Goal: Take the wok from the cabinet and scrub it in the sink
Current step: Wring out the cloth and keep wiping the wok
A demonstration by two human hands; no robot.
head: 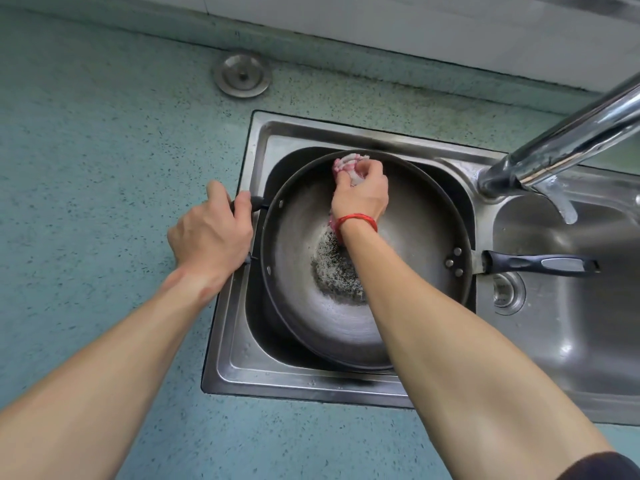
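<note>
Steel wok (391, 271) sits tilted in the left basin of the sink (242, 341), its long black handle (540, 264) lying across the divider toward the right basin. The left hand (211, 233) has its grip closed around the small black side handle (254, 202) at the wok's left rim, over the sink's edge. The right hand (362, 195), a red string (358, 220) round its wrist, has its grip bunched tight on a pink-and-white cloth (346, 166), pressed against the wok's inner wall near the far rim. A dark, speckled patch (334, 271) marks the wok's bottom. A chrome tap (561, 140) reaches in from the right. On the blue-green tabletop (104, 168) behind the sink lies a round metal plug (242, 75).
</note>
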